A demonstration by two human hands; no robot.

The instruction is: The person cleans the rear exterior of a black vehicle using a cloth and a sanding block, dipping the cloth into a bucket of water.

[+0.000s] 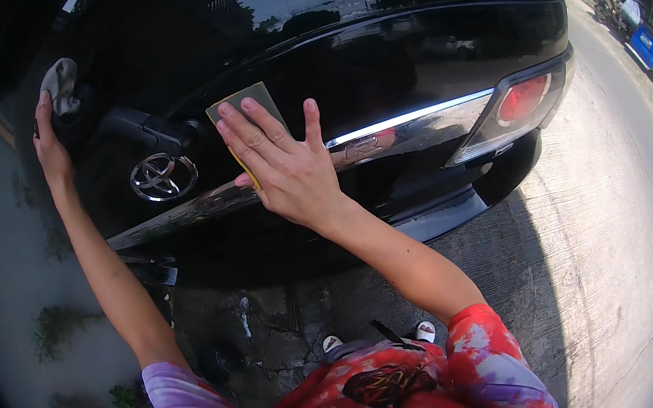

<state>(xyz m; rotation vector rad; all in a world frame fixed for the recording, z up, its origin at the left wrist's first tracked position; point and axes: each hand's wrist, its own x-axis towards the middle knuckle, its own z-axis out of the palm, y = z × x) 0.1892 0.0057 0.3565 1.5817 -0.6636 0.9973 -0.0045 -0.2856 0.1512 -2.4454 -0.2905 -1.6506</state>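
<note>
In front of me is the back of a glossy black car. My right hand lies on a flat sponge, grey-green with a yellow edge. It presses the sponge against the tailgate just above the chrome strip, fingers stretched over it and thumb by its lower edge. At the far left my left hand holds a crumpled grey cloth by the car's side. The thumb shows against the cloth; the other fingers are mostly hidden.
Between my hands are a round chrome emblem and the rear wiper. The right tail light juts at the corner. A grey wall with plants stands close on my left. Concrete road runs along the right, with a blue vehicle farther off.
</note>
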